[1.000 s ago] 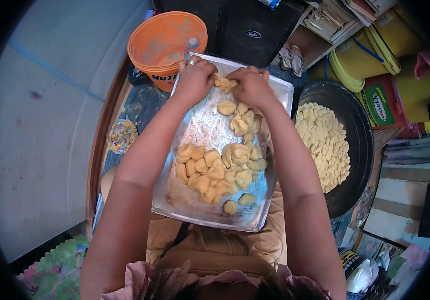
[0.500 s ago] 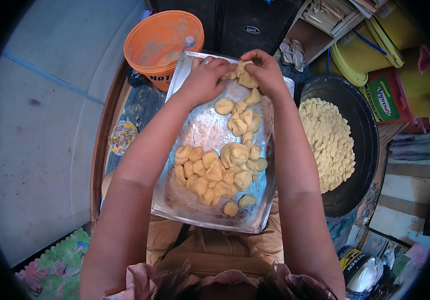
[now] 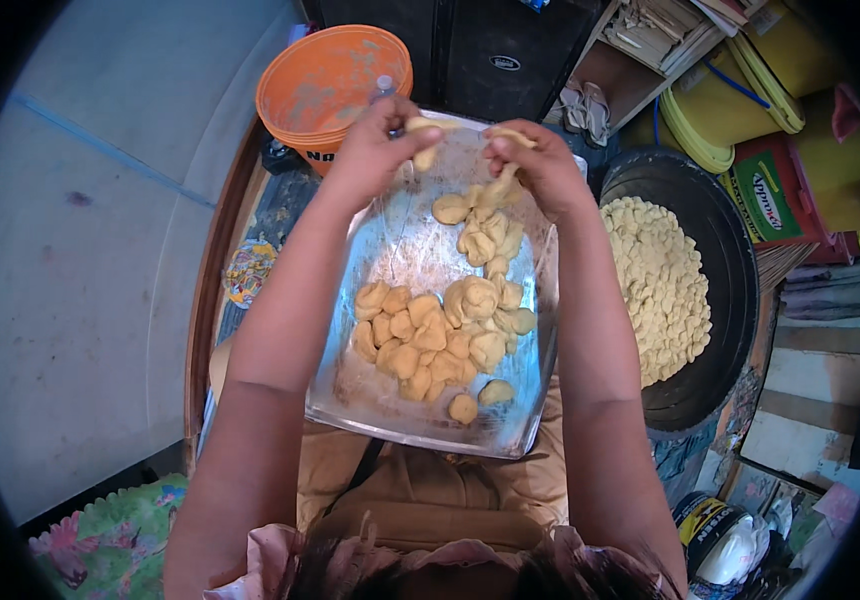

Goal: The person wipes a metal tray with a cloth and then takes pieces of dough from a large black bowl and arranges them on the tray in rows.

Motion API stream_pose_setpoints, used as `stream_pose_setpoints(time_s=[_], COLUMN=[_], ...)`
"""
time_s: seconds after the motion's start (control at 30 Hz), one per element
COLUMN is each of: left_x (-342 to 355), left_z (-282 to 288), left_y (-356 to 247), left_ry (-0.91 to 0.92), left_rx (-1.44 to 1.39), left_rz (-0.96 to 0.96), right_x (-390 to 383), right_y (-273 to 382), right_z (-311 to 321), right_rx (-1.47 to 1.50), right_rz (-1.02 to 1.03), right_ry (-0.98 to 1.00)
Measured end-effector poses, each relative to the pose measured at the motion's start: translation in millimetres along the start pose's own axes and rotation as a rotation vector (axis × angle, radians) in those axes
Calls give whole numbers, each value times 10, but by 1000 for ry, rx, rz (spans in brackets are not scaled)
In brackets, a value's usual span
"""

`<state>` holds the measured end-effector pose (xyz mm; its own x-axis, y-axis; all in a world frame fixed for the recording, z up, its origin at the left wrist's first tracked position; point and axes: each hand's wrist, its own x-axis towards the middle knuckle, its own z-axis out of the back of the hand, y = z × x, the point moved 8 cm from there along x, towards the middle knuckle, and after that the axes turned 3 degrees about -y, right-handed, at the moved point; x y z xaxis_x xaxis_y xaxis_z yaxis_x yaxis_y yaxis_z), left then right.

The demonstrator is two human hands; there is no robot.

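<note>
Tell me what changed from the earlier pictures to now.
The left hand moved left, away from the right hand. Both met at one lump before; now each holds its own piece of dough. The tray, pile and tub stayed put.

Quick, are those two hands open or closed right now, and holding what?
Left hand: closed, holding a dough piece.
Right hand: closed, holding another dough piece.

Lettering marks the orange bucket [image 3: 312, 100] (in black), red-green box [image 3: 772, 205] and yellow-black container [image 3: 702, 522].
</note>
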<state>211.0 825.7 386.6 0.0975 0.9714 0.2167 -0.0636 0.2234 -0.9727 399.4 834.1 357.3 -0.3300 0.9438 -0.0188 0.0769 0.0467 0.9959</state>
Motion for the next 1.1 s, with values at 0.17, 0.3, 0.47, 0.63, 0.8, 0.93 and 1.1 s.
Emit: stream_pose_setpoints(time_s=[0.17,0.3,0.47,0.63,0.8,0.93,1.1], left_x=[20,170,312,209,-37,-94,-197], left_z=[319,91,-372,-504,-703,-639,-397], left_y=[112,207,354,290,347,398,508], left_ry=[-167,-181,123,131,285,325,257], left_rx=[-209,-18,923,1315,-7,380,-43], left_rz=[115,102,-348,-534,101,-9,357], right_x=[-116,62,9,-109,-111,-81,-9], right_y=[40,-68,-187,-152,-67,64,61], right_z=[144,-8,0,73,60,280,644], right_rx=[369,576,-592,-626,101,-106,245], right_rz=[34,96,273,180,-19,130,259], right_ry=[-248,-201,-234,-208,-220,-369,-651])
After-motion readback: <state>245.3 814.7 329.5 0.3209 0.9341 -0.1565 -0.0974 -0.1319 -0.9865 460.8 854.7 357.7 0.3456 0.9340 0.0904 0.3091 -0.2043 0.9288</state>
